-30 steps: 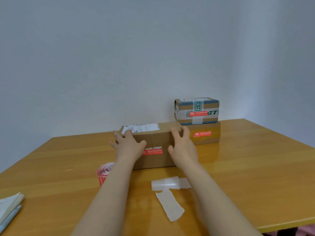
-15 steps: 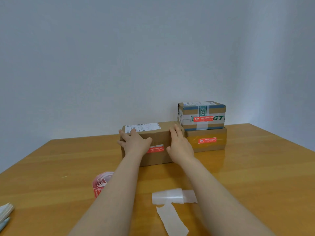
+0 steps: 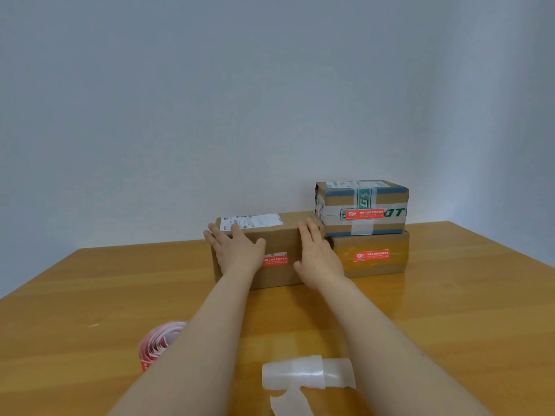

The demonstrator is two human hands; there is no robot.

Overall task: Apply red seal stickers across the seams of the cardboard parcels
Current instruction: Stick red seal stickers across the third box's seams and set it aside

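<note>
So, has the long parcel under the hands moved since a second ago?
Yes. The long parcel has slid back toward the wall: its front, earlier well ahead of the stacked parcels, is now nearly level with theirs.

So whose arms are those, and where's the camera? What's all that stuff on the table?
No machine here: those are a person's two bare arms. The camera is worn on their head, so you see what they see. The left hand and the right hand rest with straight fingers on the two ends of a brown cardboard parcel. It has a white shipping label on top and a red seal sticker on its front. To its right, a taped parcel sits on a plain parcel; both carry red stickers. Nearer on the wooden table lie a roll of red stickers and white paper strips.
</note>
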